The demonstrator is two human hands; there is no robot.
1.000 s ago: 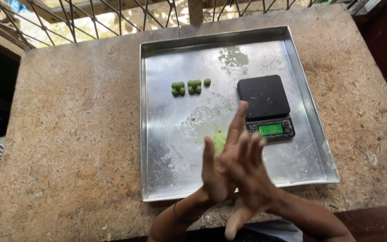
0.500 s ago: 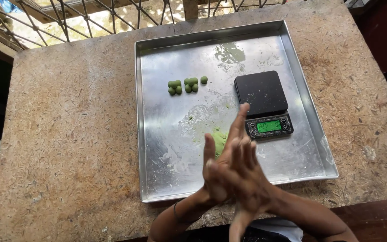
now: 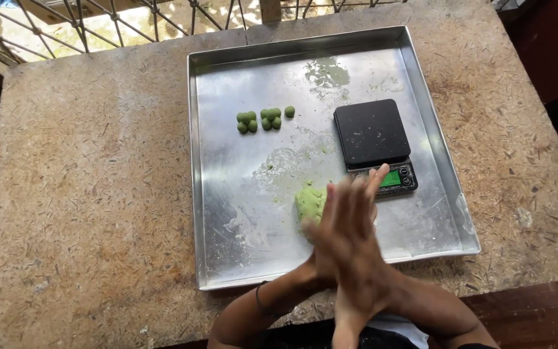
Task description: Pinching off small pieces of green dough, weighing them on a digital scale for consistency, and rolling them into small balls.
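Head view: both hands are pressed palm to palm over the near edge of the metal tray (image 3: 201,194). Since a second ago the right hand (image 3: 356,245) has slid forward across the left hand (image 3: 321,258), a rolling stroke. Fingers extended flat; anything between the palms is hidden. Green dough lump (image 3: 309,201) lies on the tray just beyond the hands, left of the scale (image 3: 374,145); dough balls (image 3: 263,119) sit farther back. Tray centre is open; worktop (image 3: 92,194) surrounds it.

A shiny, smooth metal tray (image 3: 227,213), smeared dull in patches, sits on a rough, speckled pressed-chip tabletop (image 3: 92,194). Just beyond the fingers (image 3: 350,207) lies a soft, matt green dough lump (image 3: 309,201). Farther off, small smooth green dough balls (image 3: 263,119). A scale (image 3: 372,142) has a matt black plastic top.
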